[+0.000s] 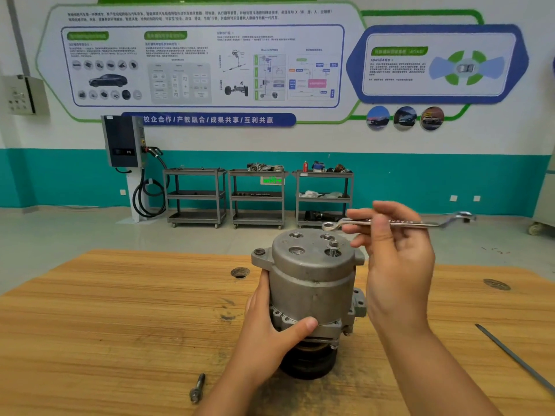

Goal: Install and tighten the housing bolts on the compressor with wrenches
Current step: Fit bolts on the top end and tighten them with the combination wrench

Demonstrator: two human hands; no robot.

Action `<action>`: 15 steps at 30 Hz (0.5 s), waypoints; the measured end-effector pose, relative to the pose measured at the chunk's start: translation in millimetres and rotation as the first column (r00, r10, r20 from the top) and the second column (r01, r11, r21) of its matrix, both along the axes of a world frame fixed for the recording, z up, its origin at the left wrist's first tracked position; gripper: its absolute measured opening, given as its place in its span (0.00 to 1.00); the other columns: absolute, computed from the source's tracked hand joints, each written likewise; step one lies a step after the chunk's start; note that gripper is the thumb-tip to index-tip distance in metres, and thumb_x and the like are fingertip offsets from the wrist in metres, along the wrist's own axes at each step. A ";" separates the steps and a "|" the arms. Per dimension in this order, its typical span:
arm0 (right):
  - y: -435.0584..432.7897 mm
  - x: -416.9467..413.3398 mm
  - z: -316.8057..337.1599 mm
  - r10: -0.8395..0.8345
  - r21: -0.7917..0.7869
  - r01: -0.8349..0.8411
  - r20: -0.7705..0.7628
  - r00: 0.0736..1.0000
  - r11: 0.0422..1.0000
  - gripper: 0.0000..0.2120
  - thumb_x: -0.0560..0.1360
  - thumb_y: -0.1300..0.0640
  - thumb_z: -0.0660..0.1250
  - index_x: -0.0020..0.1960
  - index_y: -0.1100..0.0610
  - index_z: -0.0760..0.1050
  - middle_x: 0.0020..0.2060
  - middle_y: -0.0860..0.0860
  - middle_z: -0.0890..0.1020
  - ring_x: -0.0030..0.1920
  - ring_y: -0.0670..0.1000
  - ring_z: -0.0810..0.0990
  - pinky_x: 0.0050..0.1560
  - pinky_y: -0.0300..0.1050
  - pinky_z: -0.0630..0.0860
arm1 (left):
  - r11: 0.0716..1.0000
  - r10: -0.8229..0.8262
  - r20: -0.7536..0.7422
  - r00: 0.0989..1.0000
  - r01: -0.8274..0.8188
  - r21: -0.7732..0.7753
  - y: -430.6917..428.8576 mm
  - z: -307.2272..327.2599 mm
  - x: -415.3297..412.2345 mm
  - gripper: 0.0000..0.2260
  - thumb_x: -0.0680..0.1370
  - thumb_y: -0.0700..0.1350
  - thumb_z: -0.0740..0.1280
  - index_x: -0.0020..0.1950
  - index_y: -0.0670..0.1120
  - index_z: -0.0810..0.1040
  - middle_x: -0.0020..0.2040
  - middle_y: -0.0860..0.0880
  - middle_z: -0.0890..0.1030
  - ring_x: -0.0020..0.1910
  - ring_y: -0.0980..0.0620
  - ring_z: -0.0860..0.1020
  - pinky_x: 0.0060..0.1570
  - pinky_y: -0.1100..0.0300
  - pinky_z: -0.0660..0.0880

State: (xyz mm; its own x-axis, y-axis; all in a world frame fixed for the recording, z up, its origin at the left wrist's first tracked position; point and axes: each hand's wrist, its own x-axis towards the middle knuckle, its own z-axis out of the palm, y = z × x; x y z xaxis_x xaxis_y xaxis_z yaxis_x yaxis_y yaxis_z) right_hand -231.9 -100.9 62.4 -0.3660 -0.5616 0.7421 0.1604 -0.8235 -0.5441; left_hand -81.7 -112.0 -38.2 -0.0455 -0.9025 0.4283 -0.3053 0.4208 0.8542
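The grey metal compressor (312,283) stands upright on its black pulley on the wooden table (120,319). My left hand (270,328) grips its lower left side, thumb across the front flange. One bolt (333,247) sticks up loosely from a hole in the top face; two more bolt heads sit farther back. My right hand (396,250) pinches a double-ended ring wrench (399,222) by its shank and holds it level above the compressor's right side. The wrench's left ring end hovers just above the back bolts.
A spare long bolt (196,388) lies on the table at the front left of the compressor. A thin metal rod (516,358) lies diagonally at the right edge. The table has round holes (239,272). Three tool carts (258,196) stand by the far wall.
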 end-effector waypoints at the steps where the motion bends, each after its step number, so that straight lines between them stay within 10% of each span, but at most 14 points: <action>1: -3.0 -4.9 2.3 0.057 0.065 -0.061 0.061 0.997 0.996 0.05 0.80 0.63 0.57 0.50 0.55 0.70 0.40 0.52 0.84 0.38 0.50 0.82 0.38 0.37 0.76 | 1.000 -0.001 0.000 1.000 0.001 0.001 0.2 0.1 0.0 0.44 0.61 0.69 0.72 0.67 0.77 0.46 0.70 0.69 0.60 0.71 0.63 0.61 0.70 0.54 0.64; 15: -23.2 -26.9 0.8 0.313 0.298 -0.384 0.260 0.913 0.874 0.09 0.82 0.66 0.52 0.44 0.59 0.66 0.33 0.55 0.83 0.31 0.49 0.81 0.28 0.36 0.74 | 1.000 0.001 -0.007 1.000 -0.001 0.007 2.5 2.4 -1.3 0.43 0.60 0.69 0.71 0.65 0.78 0.44 0.66 0.73 0.58 0.70 0.64 0.60 0.67 0.61 0.62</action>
